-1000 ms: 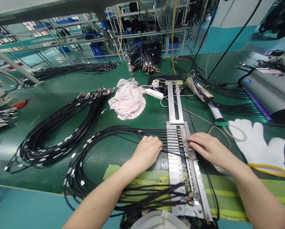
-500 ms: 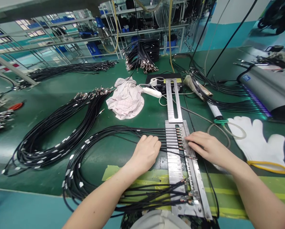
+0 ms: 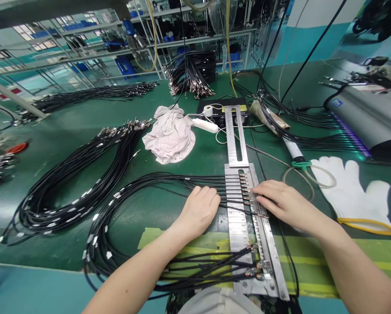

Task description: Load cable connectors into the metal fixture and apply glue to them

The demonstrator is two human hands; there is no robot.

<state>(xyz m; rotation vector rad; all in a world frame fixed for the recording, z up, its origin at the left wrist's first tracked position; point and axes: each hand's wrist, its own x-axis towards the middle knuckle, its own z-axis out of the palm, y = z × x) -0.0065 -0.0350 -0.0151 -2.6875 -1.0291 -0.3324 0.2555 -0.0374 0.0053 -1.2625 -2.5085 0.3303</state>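
My left hand (image 3: 200,209) is closed over a black cable (image 3: 224,207), just left of a slotted metal fixture (image 3: 238,233). My right hand (image 3: 277,198) rests at the fixture's right rail, thumb and fingertips close together by the cable connectors (image 3: 245,185); whatever they pinch is hidden. Several black cables lie side by side in the upper slots, their metal ends toward the rail. One cable end (image 3: 261,214) crosses the rail at a slant below my right fingers. Nearer me, a loose bunch of cables (image 3: 211,266) lies across the fixture's lower part.
A large cable bundle (image 3: 67,187) curves on the green table at left, with a crumpled cloth (image 3: 169,135) beyond. At right lie a white glove (image 3: 352,192) and a grey machine (image 3: 372,113) with a violet light. A black box (image 3: 215,117) stands behind the fixture.
The whole view has shifted slightly left and up. Both hands keep nearly the same place at the fixture, and the cables show no clear movement.
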